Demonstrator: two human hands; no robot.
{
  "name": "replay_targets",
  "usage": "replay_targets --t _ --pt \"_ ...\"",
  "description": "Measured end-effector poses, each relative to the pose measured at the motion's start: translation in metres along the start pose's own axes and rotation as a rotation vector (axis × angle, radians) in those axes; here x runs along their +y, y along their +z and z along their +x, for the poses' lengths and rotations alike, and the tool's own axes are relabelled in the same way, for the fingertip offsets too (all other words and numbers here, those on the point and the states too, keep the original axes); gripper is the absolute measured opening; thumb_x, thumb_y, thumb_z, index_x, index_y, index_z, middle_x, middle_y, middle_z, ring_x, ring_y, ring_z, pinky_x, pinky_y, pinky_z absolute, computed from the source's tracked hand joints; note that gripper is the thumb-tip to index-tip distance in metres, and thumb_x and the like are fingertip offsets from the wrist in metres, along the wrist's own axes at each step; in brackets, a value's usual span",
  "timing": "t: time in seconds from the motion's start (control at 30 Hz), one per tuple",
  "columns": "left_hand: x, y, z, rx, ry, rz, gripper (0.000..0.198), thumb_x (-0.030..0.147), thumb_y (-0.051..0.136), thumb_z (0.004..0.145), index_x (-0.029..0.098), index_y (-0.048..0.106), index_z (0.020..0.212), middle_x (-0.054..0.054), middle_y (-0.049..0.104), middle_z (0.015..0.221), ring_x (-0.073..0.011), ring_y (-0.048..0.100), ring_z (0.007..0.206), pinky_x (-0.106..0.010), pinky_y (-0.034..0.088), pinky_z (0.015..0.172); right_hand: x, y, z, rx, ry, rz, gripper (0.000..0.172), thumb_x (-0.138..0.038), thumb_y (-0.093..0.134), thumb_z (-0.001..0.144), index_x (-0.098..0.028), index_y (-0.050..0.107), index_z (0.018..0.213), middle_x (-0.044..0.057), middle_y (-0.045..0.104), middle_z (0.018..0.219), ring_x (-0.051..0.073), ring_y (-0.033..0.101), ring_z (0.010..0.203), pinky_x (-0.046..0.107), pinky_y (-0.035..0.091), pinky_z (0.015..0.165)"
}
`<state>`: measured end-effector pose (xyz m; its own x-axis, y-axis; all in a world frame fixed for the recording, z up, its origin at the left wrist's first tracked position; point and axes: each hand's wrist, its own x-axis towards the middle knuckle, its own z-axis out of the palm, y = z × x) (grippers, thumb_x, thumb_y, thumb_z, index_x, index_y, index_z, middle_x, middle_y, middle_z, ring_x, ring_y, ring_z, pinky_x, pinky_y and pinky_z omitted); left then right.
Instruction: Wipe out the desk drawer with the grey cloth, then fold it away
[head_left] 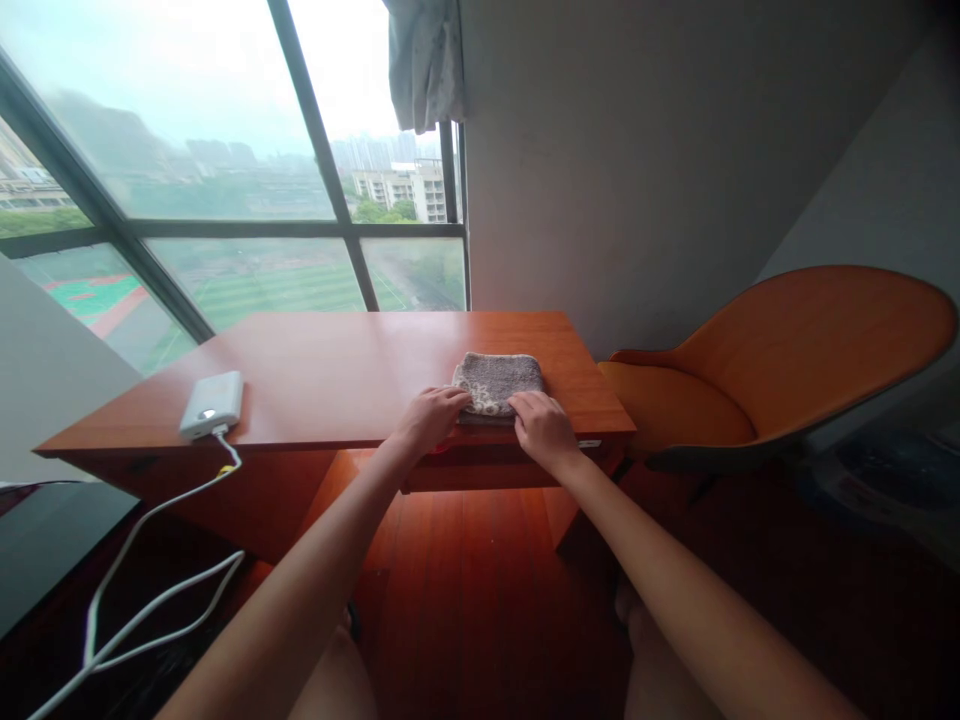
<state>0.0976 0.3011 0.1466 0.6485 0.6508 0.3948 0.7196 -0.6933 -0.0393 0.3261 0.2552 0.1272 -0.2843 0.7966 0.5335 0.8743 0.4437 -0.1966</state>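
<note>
Fingers of your left hand point(433, 414) and right hand point(543, 426) bend over the two near corners of a grey-brown, roughly square pad of fuzzy cloth point(499, 378) with a pale pattern, apparently folded; their undersides are hidden, so whether they pinch it or merely rest on it cannot be told. The cloth lies flat near the front edge of a glossy, reddish-brown wooden desk point(337, 370), toward its right end, probably for easy reach with both hands. Contact on opposite sides would plausibly steady the cloth evenly. Well apart to your left, a white, rounded-block plastic device point(214, 398) lies near the same edge, presumably so that its thin white cable point(166, 502) can hang freely. An orange, curved-back chair point(817, 345) stands just beside the desk's right end.
</note>
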Motion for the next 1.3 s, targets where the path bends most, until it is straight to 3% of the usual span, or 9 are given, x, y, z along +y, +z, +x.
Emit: replay_targets --t 0.23,0.47,0.67,0.83,0.97,1.07,1.2,1.3 --pt "0.011 -0.006 -0.006 0.078 0.031 0.036 0.027 0.011 0.049 0.086 0.022 0.059 0.109 -0.007 0.067 0.115 -0.0218 0.062 0.105 -0.037 0.045 0.091 0.006 0.006 -0.004 0.044 0.024 0.012 0.037 -0.010 0.037 0.087 -0.018 0.060 0.115 0.007 0.065 0.120 0.021 0.053 0.116 0.035 0.043 0.100" --pt "0.026 0.005 -0.025 0.054 -0.021 -0.054 0.042 0.008 0.042 0.085 0.017 0.051 0.125 -0.012 0.057 0.130 -0.0238 0.052 0.122 -0.038 0.046 0.099 0.015 0.006 -0.024 -0.037 -0.073 -0.008 0.049 -0.006 0.030 0.086 -0.014 0.052 0.129 0.010 0.052 0.138 0.022 0.037 0.134 0.041 0.034 0.111" --pt "0.030 0.008 -0.032 0.064 -0.055 -0.132 0.043 0.013 0.037 0.090 0.018 0.046 0.131 -0.012 0.051 0.137 -0.0224 0.046 0.129 -0.041 0.043 0.104 0.019 0.006 -0.031 -0.082 -0.062 0.020 0.055 -0.004 0.028 0.084 -0.014 0.045 0.135 0.011 0.045 0.144 0.021 0.030 0.139 0.044 0.032 0.112" --pt "0.040 0.005 -0.041 0.106 -0.147 -0.136 0.042 0.019 0.040 0.091 0.019 0.043 0.133 -0.012 0.045 0.143 -0.0247 0.037 0.135 -0.045 0.037 0.108 0.008 0.000 -0.053 0.004 0.010 0.037 0.057 -0.005 0.032 0.082 -0.012 0.040 0.138 0.013 0.037 0.149 0.023 0.024 0.142 0.045 0.029 0.115" --pt "0.075 0.013 -0.078 0.241 -0.298 -0.157 0.046 0.018 0.041 0.090 0.019 0.040 0.136 -0.013 0.038 0.148 -0.0266 0.029 0.140 -0.049 0.032 0.112 -0.010 0.002 -0.105 0.104 0.155 0.153 0.058 -0.006 0.032 0.084 -0.018 0.034 0.141 0.011 0.036 0.150 0.021 0.026 0.141 0.046 0.033 0.114" --pt "0.118 0.037 -0.130 0.243 -0.385 -0.342 0.048 0.019 0.041 0.089 0.024 0.041 0.136 -0.010 0.044 0.144 -0.0249 0.037 0.135 -0.048 0.037 0.110 -0.032 0.019 -0.165 0.061 0.298 0.287 0.059 -0.009 0.034 0.083 -0.021 0.034 0.141 0.010 0.041 0.147 0.021 0.035 0.137 0.046 0.037 0.111" --pt "0.185 0.088 -0.208 0.001 -0.591 -0.716 0.050 0.027 0.039 0.085 0.033 0.046 0.134 -0.007 0.052 0.137 -0.0248 0.045 0.131 -0.046 0.041 0.109 -0.073 0.062 -0.254 -0.102 0.584 0.522 0.058 -0.013 0.038 0.080 -0.020 0.041 0.137 0.010 0.050 0.141 0.021 0.044 0.132 0.042 0.041 0.109" --pt "0.224 0.117 -0.249 -0.299 -0.707 -0.948 0.051 0.041 0.042 0.078 0.046 0.052 0.128 0.000 0.059 0.131 -0.0282 0.053 0.124 -0.045 0.045 0.103 -0.101 0.090 -0.305 -0.317 0.745 0.745 0.061 -0.014 0.044 0.073 -0.022 0.047 0.134 0.009 0.054 0.137 0.023 0.052 0.124 0.039 0.048 0.101"
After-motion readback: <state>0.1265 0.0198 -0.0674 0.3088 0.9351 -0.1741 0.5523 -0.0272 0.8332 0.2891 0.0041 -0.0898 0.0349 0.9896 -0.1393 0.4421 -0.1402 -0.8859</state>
